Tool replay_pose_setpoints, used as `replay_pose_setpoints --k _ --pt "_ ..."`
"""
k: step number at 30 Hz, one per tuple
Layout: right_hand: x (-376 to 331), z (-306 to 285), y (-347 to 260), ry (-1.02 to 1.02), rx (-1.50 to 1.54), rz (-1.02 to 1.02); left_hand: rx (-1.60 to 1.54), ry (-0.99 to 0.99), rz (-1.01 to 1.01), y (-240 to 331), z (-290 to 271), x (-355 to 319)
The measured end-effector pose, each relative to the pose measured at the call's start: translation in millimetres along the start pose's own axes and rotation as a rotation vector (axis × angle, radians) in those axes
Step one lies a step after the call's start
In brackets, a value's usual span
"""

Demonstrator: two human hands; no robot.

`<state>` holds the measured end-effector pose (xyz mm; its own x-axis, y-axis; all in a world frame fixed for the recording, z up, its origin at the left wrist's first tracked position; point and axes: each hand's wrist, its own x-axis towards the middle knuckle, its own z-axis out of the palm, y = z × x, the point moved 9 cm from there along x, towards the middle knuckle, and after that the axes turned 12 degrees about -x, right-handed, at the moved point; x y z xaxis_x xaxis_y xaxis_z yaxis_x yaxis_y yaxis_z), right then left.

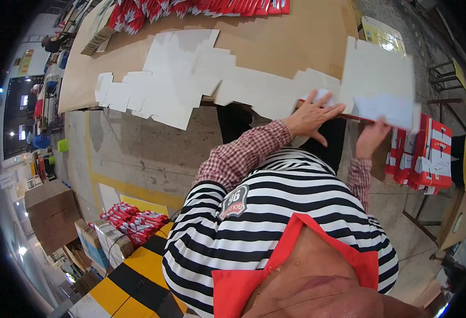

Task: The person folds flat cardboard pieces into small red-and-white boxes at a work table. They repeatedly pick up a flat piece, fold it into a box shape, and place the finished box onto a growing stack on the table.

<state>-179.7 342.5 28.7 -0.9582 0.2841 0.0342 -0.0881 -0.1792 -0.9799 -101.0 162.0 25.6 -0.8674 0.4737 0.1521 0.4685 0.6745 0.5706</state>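
Overlapping white card sheets are spread in an uneven row along the near part of the brown table. My left hand rests at the table's near edge with its fingers stretched apart, fingertips on a white sheet with a red edge. To its right, my right hand grips the lower edge of a large white card, which is raised and slightly smeared by motion. A red strip shows along that card's lower edge. The right fingertips are partly hidden by the card.
Red-and-white folded packs lie in a long row at the table's far side. More red packs are stacked at right, beside my right forearm. Behind on the left are a cardboard box, bundled red-and-white pieces and a yellow-black striped surface.
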Motion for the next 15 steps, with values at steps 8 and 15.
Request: replay_pose_setpoints --k 8,15 --pt "-68.3 160.5 15.5 -1.219 -1.274 -0.909 0.402 -0.007 -0.454 -54.1 -30.2 -91.9" --pt "-21.5 133.7 -35.3 -0.777 -0.662 -0.834 -0.024 -0.264 -0.448 -117.9 -94.8 -92.8"
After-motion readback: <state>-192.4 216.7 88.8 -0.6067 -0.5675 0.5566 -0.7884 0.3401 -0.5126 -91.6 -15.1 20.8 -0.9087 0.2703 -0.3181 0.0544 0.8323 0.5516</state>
